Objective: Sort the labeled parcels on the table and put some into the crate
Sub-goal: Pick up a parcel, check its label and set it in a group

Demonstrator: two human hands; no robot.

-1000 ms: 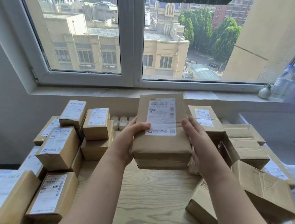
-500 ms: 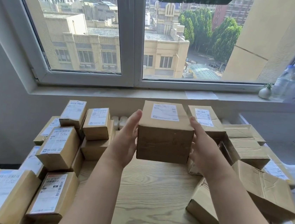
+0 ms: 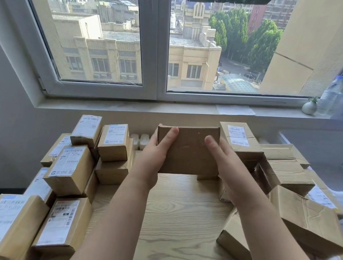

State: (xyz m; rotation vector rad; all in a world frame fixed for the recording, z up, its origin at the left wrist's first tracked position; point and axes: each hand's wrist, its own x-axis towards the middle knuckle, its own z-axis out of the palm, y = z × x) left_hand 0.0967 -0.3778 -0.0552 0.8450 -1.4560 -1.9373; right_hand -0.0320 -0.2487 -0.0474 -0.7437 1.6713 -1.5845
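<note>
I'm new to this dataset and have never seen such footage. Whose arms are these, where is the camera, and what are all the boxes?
There is no machine: a person works with bare hands. The camera sits on their head, looking forward and down, so the arms reach in from below. The left hand and right hand hold one brown parcel between them, a plain side toward the camera. Under it is a wooden table. At the left are stacked labeled parcels; at the right lie crumpled parcels. Water bottles stand on the windowsill. No crate is in view.
</note>
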